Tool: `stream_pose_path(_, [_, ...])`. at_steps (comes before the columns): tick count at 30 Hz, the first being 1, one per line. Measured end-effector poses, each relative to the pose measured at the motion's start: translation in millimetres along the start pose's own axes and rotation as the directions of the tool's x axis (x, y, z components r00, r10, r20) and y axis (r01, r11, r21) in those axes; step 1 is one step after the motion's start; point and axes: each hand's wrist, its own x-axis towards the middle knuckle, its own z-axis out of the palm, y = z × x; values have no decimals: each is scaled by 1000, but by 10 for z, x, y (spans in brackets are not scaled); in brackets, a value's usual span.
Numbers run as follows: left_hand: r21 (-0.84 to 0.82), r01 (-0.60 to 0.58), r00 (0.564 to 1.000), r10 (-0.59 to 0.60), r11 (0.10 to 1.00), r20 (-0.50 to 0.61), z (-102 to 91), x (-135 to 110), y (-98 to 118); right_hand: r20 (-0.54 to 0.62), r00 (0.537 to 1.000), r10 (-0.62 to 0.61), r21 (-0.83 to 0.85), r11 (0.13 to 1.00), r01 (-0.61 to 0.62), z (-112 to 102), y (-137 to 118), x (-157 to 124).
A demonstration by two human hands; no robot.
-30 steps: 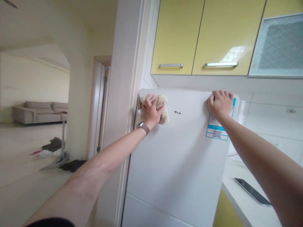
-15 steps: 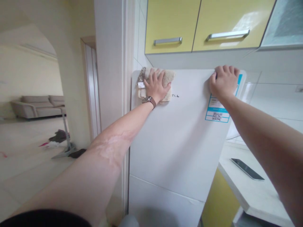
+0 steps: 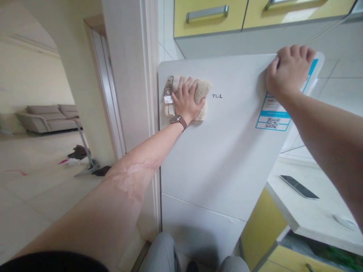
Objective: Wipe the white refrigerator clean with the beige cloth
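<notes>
A white fridge door fills the middle of the view. My left hand, with a watch on its wrist, presses a beige cloth flat against the door's upper left corner, fingers spread over it. My right hand is curled over the top right edge of the door, just above a blue and white label.
Yellow wall cupboards with metal handles hang above the fridge. A white counter at the right holds a dark phone. A door frame stands left of the fridge, and beyond it lie a sofa and things on the floor.
The view has tilted down, so the cupboards sit higher. My left hand slid the cloth up to the door's top corner, then slightly down. My right hand stays on the top edge.
</notes>
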Motion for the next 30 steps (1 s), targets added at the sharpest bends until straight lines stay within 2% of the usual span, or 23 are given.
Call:
stream_pose_path(7, [19,-41,999,40,999,7,-8,-302,-93,5,1000,-10,8,1000,10,-28,-25,-13])
stream_pose_path(15, [58,-39,999,37,998,31,-42,-511,-143,-24,999,27,-87,996,-29,5,-46,9])
stream_pose_path(30, [75,45,996,-51,996,70,-89,-896,-151,-47,996,76,-64,995,-79,83,-44,36])
